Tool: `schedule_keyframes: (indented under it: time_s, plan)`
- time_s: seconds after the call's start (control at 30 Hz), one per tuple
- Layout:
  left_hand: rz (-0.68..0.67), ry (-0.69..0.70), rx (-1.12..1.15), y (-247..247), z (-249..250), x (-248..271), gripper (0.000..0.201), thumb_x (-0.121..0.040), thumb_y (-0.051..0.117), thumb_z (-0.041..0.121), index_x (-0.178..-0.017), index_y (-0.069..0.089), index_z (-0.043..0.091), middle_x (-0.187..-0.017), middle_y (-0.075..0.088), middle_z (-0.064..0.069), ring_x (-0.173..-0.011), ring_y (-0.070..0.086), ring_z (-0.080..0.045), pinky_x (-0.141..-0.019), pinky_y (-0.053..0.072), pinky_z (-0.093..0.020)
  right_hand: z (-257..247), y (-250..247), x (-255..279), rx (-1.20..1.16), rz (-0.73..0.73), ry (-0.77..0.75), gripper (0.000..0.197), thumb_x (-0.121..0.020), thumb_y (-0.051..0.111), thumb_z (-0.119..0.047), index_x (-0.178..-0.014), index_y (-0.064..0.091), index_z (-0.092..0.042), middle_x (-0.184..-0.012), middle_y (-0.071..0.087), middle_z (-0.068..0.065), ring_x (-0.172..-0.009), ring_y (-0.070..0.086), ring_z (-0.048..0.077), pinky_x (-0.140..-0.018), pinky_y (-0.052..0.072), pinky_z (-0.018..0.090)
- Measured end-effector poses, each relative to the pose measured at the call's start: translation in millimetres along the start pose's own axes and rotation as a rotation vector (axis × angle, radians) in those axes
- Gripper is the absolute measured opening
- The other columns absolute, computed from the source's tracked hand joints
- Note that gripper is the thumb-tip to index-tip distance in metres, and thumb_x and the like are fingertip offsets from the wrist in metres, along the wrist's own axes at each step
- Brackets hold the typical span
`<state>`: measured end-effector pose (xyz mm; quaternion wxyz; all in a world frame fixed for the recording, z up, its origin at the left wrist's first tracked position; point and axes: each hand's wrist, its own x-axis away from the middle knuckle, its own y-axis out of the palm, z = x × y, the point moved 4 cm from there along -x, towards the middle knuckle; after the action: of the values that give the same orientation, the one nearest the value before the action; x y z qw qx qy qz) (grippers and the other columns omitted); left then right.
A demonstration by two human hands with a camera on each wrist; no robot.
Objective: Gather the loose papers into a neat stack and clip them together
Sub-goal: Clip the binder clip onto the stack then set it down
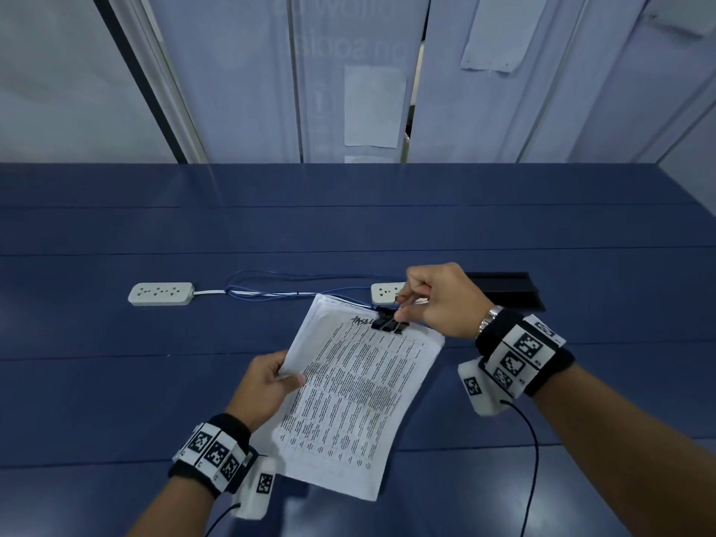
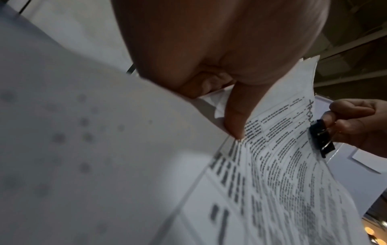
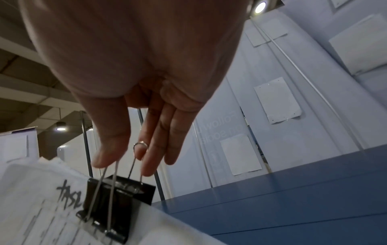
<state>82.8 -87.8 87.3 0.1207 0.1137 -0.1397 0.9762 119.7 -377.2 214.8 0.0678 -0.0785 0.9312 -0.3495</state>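
With the stack (image 1: pixel 350 397) held above the table (image 1: pixel 116 323), left hand (image 1: pixel 267 385) pinching its 9 o'clock edge and right hand (image 1: pixel 434 300) pinching the clip (image 1: pixel 389 323) handles at 12, I'd release the handles only once the sheets sit flush in the clip.

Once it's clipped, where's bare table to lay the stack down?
Free: the table left of the left hand, and the far strip beyond the power strip. Crowded: around the cables, the second power strip and the black hatch.
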Motion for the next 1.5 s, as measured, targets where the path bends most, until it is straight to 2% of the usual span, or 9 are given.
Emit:
schedule_keyframes:
  time_s: [0.13, 0.27, 0.53, 0.7, 0.83, 1.0, 1.2, 1.3, 1.5]
  plan:
    - [-0.023, -0.055, 0.083, 8.9, -4.9, -0.8, 0.018, -0.082, 0.073, -0.005, -0.086, 0.074, 0.012, -0.077, 0.074, 0.003, -0.077, 0.068, -0.011, -0.071, 0.053, -0.023, -3.9, 1.1, -14.0, -0.05, -0.064, 0.037, 0.067, -0.065, 0.086, 0.004, -0.061, 0.023, -0.018, -0.079, 0.069, 0.025, -0.082, 0.075, 0.007, -0.062, 0.056, 0.027]
    - [-0.037, -0.102, 0.134, 16.2, -6.7, -1.4, 0.02, -0.083, 0.072, -0.006, -0.093, 0.074, 0.01, -0.081, 0.078, 0.007, -0.076, 0.071, -0.003, -0.067, 0.054, -0.019, -0.4, 1.4, -24.7, -0.072, -0.108, 0.066, 0.07, -0.065, 0.085, 0.006, -0.06, 0.021, -0.02, -0.075, 0.068, 0.026, -0.083, 0.076, 0.01, -0.066, 0.058, 0.041]
    - [-0.055, -0.113, 0.13, 19.5, -7.1, -3.2, 0.019, -0.083, 0.071, -0.006, -0.095, 0.073, 0.008, -0.079, 0.077, 0.008, -0.074, 0.071, -0.001, -0.066, 0.054, -0.019, 10.7, -0.9, -32.4, -0.074, -0.167, 0.145, 0.064, -0.065, 0.085, 0.004, -0.06, 0.025, -0.018, -0.068, 0.069, 0.013, -0.082, 0.077, 0.012, -0.054, 0.045, 0.011]
    - [-0.062, -0.107, 0.126, 17.8, -7.5, -4.4, 0.02, -0.083, 0.071, -0.006, -0.096, 0.073, 0.009, -0.078, 0.077, 0.01, -0.074, 0.071, 0.0, -0.067, 0.053, -0.02, 22.1, 0.5, -31.4, -0.078, -0.171, 0.175, 0.063, -0.066, 0.086, 0.001, -0.06, 0.026, -0.019, -0.061, 0.06, 0.004, -0.085, 0.076, 0.017, -0.06, 0.049, 0.015]
    - [-0.065, -0.105, 0.144, 19.4, -5.6, -4.2, 0.022, -0.083, 0.069, -0.01, -0.091, 0.073, 0.01, -0.075, 0.077, 0.009, -0.07, 0.071, -0.001, -0.063, 0.054, -0.017, 30.3, 2.6, -33.3, -0.061, -0.213, 0.209, 0.042, -0.066, 0.089, -0.021, -0.065, 0.048, -0.015, -0.08, 0.075, 0.007, -0.085, 0.074, 0.012, -0.083, 0.057, 0.034]
    - [-0.063, -0.118, 0.172, 18.7, -6.6, -5.5, 0.023, -0.083, 0.07, -0.008, -0.099, 0.074, 0.007, -0.088, 0.079, 0.001, -0.08, 0.074, -0.009, -0.073, 0.055, -0.024, 36.9, 6.9, -27.4, -0.208, -0.287, 0.307, 0.04, -0.08, 0.07, -0.058, -0.095, 0.072, -0.021, -0.108, 0.074, -0.007, -0.106, 0.067, 0.009, -0.094, 0.054, 0.034]
    - [-0.046, -0.131, 0.198, 19.7, -7.9, -9.1, 0.028, -0.082, 0.07, -0.01, -0.105, 0.073, 0.006, -0.101, 0.079, -0.008, -0.093, 0.074, -0.021, -0.084, 0.057, -0.034, 47.5, 23.8, -19.3, -0.344, -0.112, 0.31, 0.01, -0.091, 0.068, -0.014, -0.096, 0.077, -0.011, -0.099, 0.074, -0.001, -0.09, 0.07, 0.003, -0.083, 0.055, 0.021]
    - [-0.032, -0.141, 0.206, 19.9, -8.1, -8.8, 0.028, -0.082, 0.07, -0.011, -0.102, 0.074, 0.008, -0.099, 0.079, -0.005, -0.09, 0.074, -0.019, -0.082, 0.057, -0.032, 51.3, 27.8, -15.4, -0.403, -0.125, 0.314, 0.016, -0.083, 0.078, -0.014, -0.099, 0.078, -0.009, -0.102, 0.074, -0.002, -0.089, 0.069, -0.005, -0.083, 0.05, 0.013]
    - [-0.014, -0.158, 0.216, 17.1, -10.3, -6.8, 0.025, -0.08, 0.072, -0.01, -0.099, 0.074, 0.007, -0.095, 0.079, -0.004, -0.087, 0.073, -0.017, -0.08, 0.055, -0.032, 48.3, 31.5, -10.6, -0.332, -0.183, 0.28, 0.028, -0.083, 0.078, -0.028, -0.108, 0.075, -0.014, -0.108, 0.076, 0.0, -0.098, 0.073, 0.012, -0.098, 0.054, 0.029]
